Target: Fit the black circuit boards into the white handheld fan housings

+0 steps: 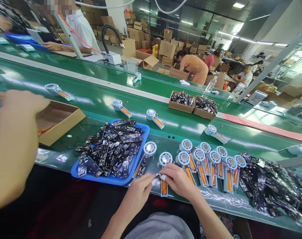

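Note:
My left hand [142,186] and my right hand [178,180] meet at the bench's front edge, fingertips pinched together with white coverings on some of them. Between the tips is a small dark piece, too hidden to name. Directly under them lies a pale blue fan body [165,159] with a round silver centre and an orange battery [164,189] in its open handle. To the left, another fan body [150,148] has a black circuit board [143,166] on its handle. Right of my hands stand several more fan bodies [199,155] with orange batteries and thin wires.
A blue tray [147,132] heaped with circuit boards is on the left; a loose pile of boards [270,182] is on the right. Fan bodies lie along the green conveyor [186,122]. Another person's arm [16,142] reaches over a cardboard box [63,127]. Two board-filled boxes [182,108] stand beyond.

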A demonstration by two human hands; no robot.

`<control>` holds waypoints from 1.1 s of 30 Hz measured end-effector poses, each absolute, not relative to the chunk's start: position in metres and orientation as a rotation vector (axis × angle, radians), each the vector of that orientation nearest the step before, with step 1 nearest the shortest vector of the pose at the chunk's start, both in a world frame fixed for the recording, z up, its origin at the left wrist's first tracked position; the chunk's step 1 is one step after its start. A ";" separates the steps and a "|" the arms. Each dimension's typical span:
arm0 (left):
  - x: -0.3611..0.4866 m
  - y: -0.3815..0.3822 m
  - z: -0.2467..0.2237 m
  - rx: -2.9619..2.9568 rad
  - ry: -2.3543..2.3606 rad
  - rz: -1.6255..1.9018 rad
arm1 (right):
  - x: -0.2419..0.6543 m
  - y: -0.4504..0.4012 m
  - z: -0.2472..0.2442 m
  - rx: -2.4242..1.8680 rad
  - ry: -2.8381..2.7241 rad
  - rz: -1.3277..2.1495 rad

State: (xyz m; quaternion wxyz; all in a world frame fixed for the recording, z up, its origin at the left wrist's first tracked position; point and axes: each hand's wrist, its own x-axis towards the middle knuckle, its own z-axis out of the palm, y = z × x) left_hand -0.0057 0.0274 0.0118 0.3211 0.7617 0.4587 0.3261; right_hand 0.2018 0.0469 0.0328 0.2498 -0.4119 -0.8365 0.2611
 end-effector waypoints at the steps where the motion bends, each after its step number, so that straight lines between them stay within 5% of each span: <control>1: -0.005 0.028 0.013 1.996 1.198 0.852 | 0.202 0.047 0.031 -1.120 -2.274 0.691; 15: 0.002 0.017 0.003 1.504 1.431 0.816 | 0.216 0.034 0.045 -1.366 -1.758 0.625; 33: 0.009 0.016 -0.002 1.359 1.310 0.942 | 0.179 0.043 0.030 -1.229 -1.999 0.725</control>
